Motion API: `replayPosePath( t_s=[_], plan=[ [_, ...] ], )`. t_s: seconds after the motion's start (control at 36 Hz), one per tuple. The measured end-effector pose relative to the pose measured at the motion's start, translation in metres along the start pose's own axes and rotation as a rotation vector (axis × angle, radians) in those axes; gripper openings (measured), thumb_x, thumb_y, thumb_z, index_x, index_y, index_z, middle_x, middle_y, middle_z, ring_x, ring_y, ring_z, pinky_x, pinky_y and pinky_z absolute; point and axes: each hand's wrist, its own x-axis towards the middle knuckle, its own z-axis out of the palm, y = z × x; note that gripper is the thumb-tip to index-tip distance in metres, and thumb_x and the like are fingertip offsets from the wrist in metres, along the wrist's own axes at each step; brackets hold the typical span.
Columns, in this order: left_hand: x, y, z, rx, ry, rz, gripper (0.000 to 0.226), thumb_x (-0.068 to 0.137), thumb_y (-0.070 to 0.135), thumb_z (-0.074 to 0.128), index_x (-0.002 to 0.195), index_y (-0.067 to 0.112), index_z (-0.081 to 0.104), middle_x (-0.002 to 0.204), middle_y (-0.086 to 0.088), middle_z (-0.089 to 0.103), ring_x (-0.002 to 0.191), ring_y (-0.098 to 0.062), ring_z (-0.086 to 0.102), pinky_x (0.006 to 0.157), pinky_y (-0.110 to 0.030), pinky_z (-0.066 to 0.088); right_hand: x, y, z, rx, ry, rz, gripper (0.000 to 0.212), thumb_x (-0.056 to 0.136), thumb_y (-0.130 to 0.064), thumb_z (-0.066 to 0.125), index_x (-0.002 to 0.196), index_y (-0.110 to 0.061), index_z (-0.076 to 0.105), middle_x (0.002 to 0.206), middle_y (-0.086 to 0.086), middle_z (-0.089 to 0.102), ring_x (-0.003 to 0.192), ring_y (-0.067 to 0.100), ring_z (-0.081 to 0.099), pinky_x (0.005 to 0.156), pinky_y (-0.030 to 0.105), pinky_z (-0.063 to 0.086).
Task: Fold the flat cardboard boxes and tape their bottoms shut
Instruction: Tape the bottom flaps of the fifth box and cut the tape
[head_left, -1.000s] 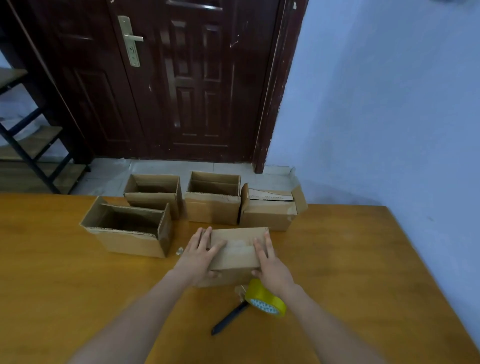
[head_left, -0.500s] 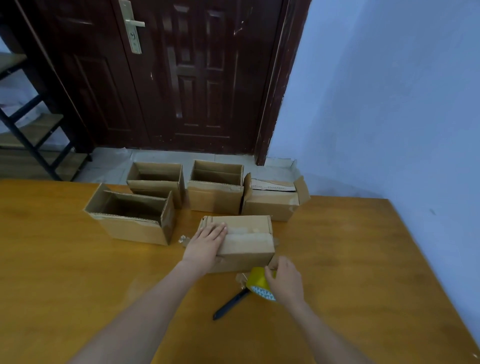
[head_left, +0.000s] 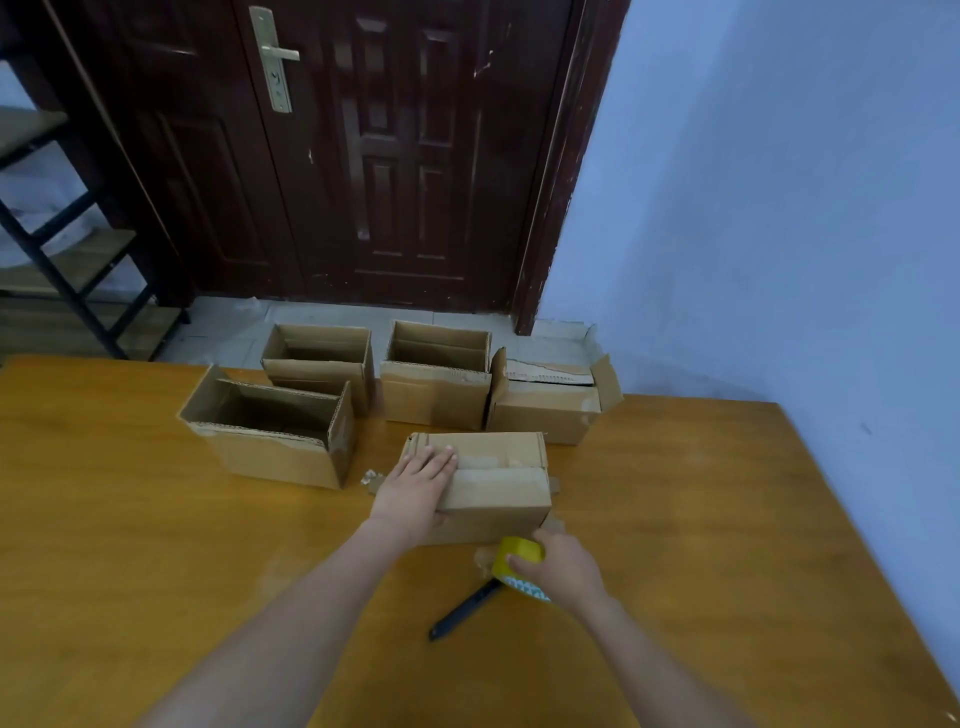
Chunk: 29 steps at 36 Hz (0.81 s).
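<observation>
On an orange wooden table before a dark door, a left hand presses flat on the upturned cardboard box at centre frame; the right hand grips the yellow tape roll just below; light, stiff card, likely best steadied on top

The right hand covers much of the yellow roll of packing tape, and its fingertips are out of sight behind the roll. The left hand hides the near left corner of the closed brown cardboard box. The slim black tool has one end under the tape; what it is cannot be told. The orange wooden tabletop is cut off at the left and bottom edges.
</observation>
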Motion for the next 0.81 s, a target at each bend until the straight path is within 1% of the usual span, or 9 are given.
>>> replayPosePath(
  t_s=[0.08, 0.14, 0.25, 0.33, 0.44, 0.53, 0.61, 0.69, 0.81],
  plan=[
    [0.000, 0.000, -0.001, -0.002, -0.003, -0.003, 0.082, 0.092, 0.033, 0.055, 0.152, 0.023, 0.000, 0.160, 0.007, -0.003, 0.147, -0.016, -0.004, 0.119, -0.036, 0.001, -0.004, -0.003, -0.007, -0.012, 0.081, -0.004, 0.049, 0.087, -0.057, 0.052, 0.115, -0.018, 0.062, 0.070, -0.007, 0.056, 0.056, 0.005, 0.048, 0.046, 0.027, 0.038],
    [0.000, 0.002, -0.003, 0.001, -0.005, -0.005, 0.082, 0.093, 0.031, 0.055, 0.152, 0.023, 0.000, 0.160, 0.007, -0.004, 0.147, -0.016, -0.004, 0.118, -0.036, 0.001, -0.007, -0.002, -0.019, 0.030, 0.133, 0.009, 0.044, 0.087, -0.055, 0.053, 0.104, -0.017, 0.065, 0.078, -0.003, 0.064, 0.063, 0.009, 0.054, 0.055, 0.031, 0.046],
    [0.000, 0.004, -0.003, 0.001, 0.010, -0.008, 0.082, 0.092, 0.029, 0.056, 0.152, 0.022, 0.000, 0.160, 0.006, -0.002, 0.147, -0.017, -0.002, 0.118, -0.036, 0.001, -0.009, 0.007, -0.044, 0.060, 0.079, -0.030, 0.042, 0.088, -0.049, 0.057, 0.115, -0.017, 0.063, 0.097, 0.003, 0.068, 0.075, 0.013, 0.060, 0.064, 0.028, 0.047],
    [-0.001, 0.004, -0.001, -0.017, 0.011, -0.003, 0.082, 0.092, 0.032, 0.055, 0.152, 0.021, 0.000, 0.160, 0.005, -0.001, 0.147, -0.017, -0.002, 0.118, -0.037, 0.001, -0.008, 0.013, -0.055, 0.090, 0.024, -0.047, 0.052, 0.089, -0.048, 0.057, 0.130, -0.016, 0.056, 0.118, -0.001, 0.061, 0.101, 0.017, 0.058, 0.071, 0.023, 0.045],
    [-0.002, 0.004, -0.004, -0.086, -0.004, 0.006, 0.078, 0.094, 0.048, 0.044, 0.152, 0.021, 0.000, 0.160, 0.005, -0.002, 0.147, -0.016, -0.006, 0.117, -0.036, -0.005, -0.005, 0.017, -0.062, 0.161, -0.004, -0.045, 0.060, 0.087, -0.048, 0.060, 0.134, -0.013, 0.052, 0.139, 0.001, 0.050, 0.127, 0.018, 0.047, 0.099, 0.030, 0.039],
    [-0.003, 0.004, -0.009, -0.220, -0.017, -0.010, 0.071, 0.096, 0.049, 0.037, 0.153, 0.022, 0.004, 0.160, 0.005, 0.001, 0.147, -0.016, -0.006, 0.116, -0.035, -0.007, -0.005, 0.013, -0.071, 0.341, 0.003, -0.077, 0.054, 0.071, -0.062, 0.061, 0.102, -0.019, 0.067, 0.107, 0.003, 0.064, 0.098, 0.017, 0.059, 0.085, 0.037, 0.045],
    [-0.008, 0.006, -0.021, -0.413, -0.012, -0.017, 0.058, 0.100, 0.042, 0.033, 0.152, 0.025, 0.011, 0.159, 0.003, 0.009, 0.146, -0.016, -0.004, 0.117, -0.036, -0.002, -0.005, 0.003, -0.081, 0.544, 0.024, -0.168, 0.042, 0.062, -0.058, 0.061, 0.062, -0.016, 0.056, 0.064, 0.000, 0.049, 0.061, 0.015, 0.048, 0.064, 0.032, 0.036],
    [-0.008, 0.003, -0.020, -0.704, -0.013, -0.056, 0.041, 0.102, 0.032, 0.031, 0.143, 0.036, 0.027, 0.158, 0.002, 0.012, 0.146, -0.018, -0.004, 0.117, -0.037, -0.001, -0.004, -0.010, -0.095, 0.689, 0.011, -0.247, 0.048, 0.062, -0.049, 0.065, 0.064, -0.002, 0.054, 0.064, 0.010, 0.047, 0.060, 0.019, 0.049, 0.061, 0.029, 0.036],
    [-0.007, -0.006, -0.012, -0.996, -0.042, -0.115, 0.030, 0.103, 0.037, 0.025, 0.113, 0.054, 0.048, 0.157, 0.009, 0.016, 0.146, -0.017, -0.004, 0.117, -0.040, -0.003, 0.001, -0.030, -0.112, 0.808, -0.022, -0.307, 0.039, 0.061, -0.042, 0.066, 0.064, -0.005, 0.055, 0.060, 0.007, 0.050, 0.054, 0.020, 0.053, 0.053, 0.023, 0.042]
  ],
)
